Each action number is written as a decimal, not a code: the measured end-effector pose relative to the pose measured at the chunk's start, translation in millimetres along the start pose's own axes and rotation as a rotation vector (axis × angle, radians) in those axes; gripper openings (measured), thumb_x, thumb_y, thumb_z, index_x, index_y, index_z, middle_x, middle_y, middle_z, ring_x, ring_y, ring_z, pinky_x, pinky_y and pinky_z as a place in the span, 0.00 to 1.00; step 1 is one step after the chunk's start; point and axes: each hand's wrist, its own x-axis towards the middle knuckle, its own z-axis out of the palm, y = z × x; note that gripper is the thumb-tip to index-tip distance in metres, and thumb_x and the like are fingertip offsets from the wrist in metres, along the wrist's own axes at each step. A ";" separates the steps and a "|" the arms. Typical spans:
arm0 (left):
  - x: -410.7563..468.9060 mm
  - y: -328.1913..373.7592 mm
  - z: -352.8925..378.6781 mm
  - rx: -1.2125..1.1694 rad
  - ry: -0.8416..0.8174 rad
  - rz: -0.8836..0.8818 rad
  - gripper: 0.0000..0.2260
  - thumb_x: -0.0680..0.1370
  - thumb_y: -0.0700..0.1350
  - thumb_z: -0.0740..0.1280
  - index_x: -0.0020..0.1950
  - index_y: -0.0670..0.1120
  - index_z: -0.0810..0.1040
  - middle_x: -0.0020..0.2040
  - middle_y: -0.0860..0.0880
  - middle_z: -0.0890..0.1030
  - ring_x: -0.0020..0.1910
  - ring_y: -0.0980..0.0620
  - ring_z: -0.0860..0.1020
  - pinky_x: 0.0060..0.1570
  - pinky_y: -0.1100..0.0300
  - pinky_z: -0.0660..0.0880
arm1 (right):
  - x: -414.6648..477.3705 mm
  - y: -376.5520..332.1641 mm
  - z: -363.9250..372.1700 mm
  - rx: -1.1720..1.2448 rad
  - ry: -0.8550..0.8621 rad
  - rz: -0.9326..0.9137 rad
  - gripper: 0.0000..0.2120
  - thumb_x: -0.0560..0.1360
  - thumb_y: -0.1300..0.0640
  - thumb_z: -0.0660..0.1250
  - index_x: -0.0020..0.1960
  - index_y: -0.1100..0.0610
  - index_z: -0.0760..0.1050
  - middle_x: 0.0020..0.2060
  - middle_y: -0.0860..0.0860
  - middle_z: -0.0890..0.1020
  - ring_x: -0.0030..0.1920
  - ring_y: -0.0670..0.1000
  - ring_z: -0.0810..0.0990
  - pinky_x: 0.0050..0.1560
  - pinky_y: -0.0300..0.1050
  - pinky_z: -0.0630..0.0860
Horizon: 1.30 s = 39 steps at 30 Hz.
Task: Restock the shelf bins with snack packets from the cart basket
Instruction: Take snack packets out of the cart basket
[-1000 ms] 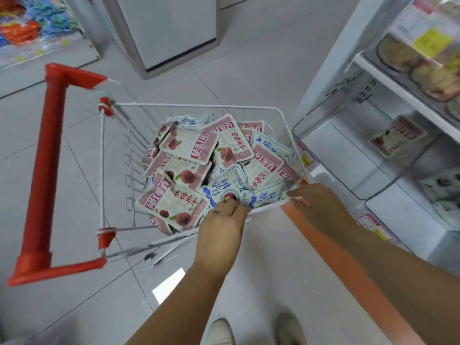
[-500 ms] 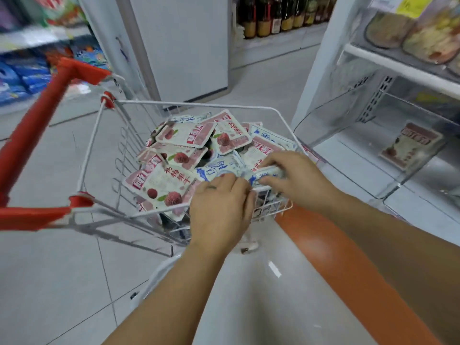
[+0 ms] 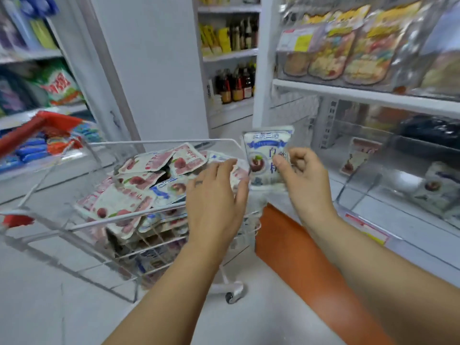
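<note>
Right hand (image 3: pixel 302 178): a blue-and-white snack packet (image 3: pixel 266 158) is pinched upright between thumb and curled fingers, above the basket's right rim.
Left hand (image 3: pixel 215 197): fingers are extended, nothing gripped, over the packet pile (image 3: pixel 139 180).
Cart basket (image 3: pixel 159 141): packets are heaped inside.
Shelf bin (image 3: pixel 353 192): positioned right of the cart.

Two forearms, bare right to the frame edge: the left forearm (image 3: pixel 159 282) at 6 o'clock, the right forearm (image 3: pixel 373 265) at 4 o'clock. The left hand (image 3: pixel 214 200) has a small dark mark (image 3: pixel 199 182) near a knuckle, at 10 o'clock on its back, too blurred to read. The right hand (image 3: pixel 306 180) shows a short thumbnail.
</note>
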 end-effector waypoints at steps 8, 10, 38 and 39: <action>4.5 111.6 70.5 -0.917 -0.363 0.047 0.15 0.79 0.46 0.68 0.65 0.54 0.73 0.55 0.60 0.81 0.54 0.62 0.79 0.56 0.56 0.78 | -21.6 6.2 -115.6 0.020 0.189 0.143 0.10 0.77 0.55 0.70 0.53 0.60 0.75 0.46 0.54 0.86 0.47 0.52 0.85 0.50 0.52 0.82; 0.8 139.3 89.2 -1.008 -0.442 0.055 0.15 0.79 0.44 0.69 0.64 0.55 0.73 0.54 0.57 0.82 0.54 0.59 0.80 0.55 0.52 0.79 | -25.5 3.6 -150.4 -0.014 0.217 0.156 0.10 0.78 0.57 0.69 0.57 0.59 0.73 0.48 0.54 0.85 0.46 0.51 0.85 0.46 0.47 0.82; -23.8 238.2 112.9 -0.846 -0.754 0.112 0.09 0.78 0.42 0.70 0.57 0.47 0.76 0.52 0.52 0.82 0.47 0.56 0.79 0.38 0.64 0.73 | -88.9 -21.7 -320.2 -1.375 -0.107 0.282 0.25 0.82 0.44 0.59 0.77 0.46 0.62 0.77 0.43 0.62 0.73 0.53 0.68 0.73 0.53 0.66; -24.6 237.4 117.8 -0.843 -0.758 0.101 0.09 0.78 0.43 0.70 0.57 0.48 0.76 0.52 0.52 0.82 0.48 0.55 0.80 0.40 0.62 0.74 | -88.7 -21.7 -320.9 -1.377 -0.110 0.289 0.25 0.82 0.44 0.59 0.77 0.46 0.62 0.77 0.43 0.61 0.74 0.53 0.67 0.73 0.52 0.66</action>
